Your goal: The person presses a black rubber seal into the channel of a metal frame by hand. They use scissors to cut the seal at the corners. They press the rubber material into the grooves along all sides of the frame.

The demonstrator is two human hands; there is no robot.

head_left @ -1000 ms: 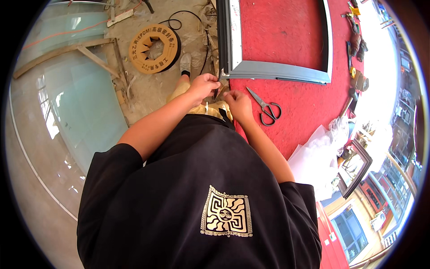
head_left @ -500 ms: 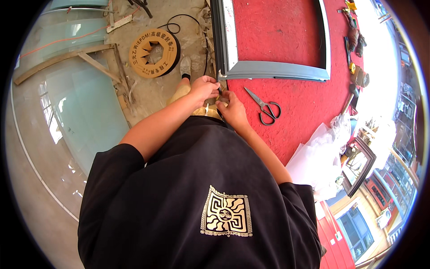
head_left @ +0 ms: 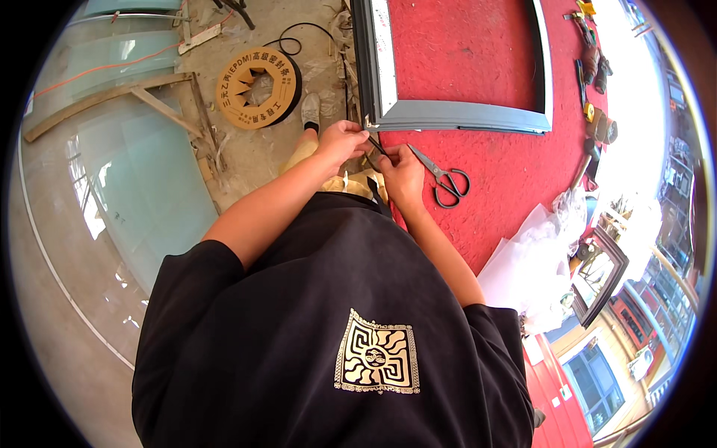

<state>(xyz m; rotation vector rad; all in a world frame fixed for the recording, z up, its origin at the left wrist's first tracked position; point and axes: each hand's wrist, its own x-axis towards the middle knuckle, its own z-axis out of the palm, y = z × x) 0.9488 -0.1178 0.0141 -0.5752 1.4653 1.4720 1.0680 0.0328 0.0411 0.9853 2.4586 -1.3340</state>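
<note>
Strip [head_left: 379,145] (black, thin) — pinched between left hand [head_left: 343,142] and right hand [head_left: 404,173].

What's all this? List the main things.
table: 1, red, right of centre
frame: 1, dark grey, on table
scissors: 1 pair, dark, on table
strip: 1, black, below frame's corner
reel: 1, tan, upper left
glass: count unclear, pale green, left
timber: several, brown, upper left
tools: several, mixed, table's right edge
plastic: count unclear, white, right
small frame: 1, dark, lower right
shirt: 1, black, lower centre
left hand: 1, bare, on strip
right hand: 1, bare, on strip
</note>
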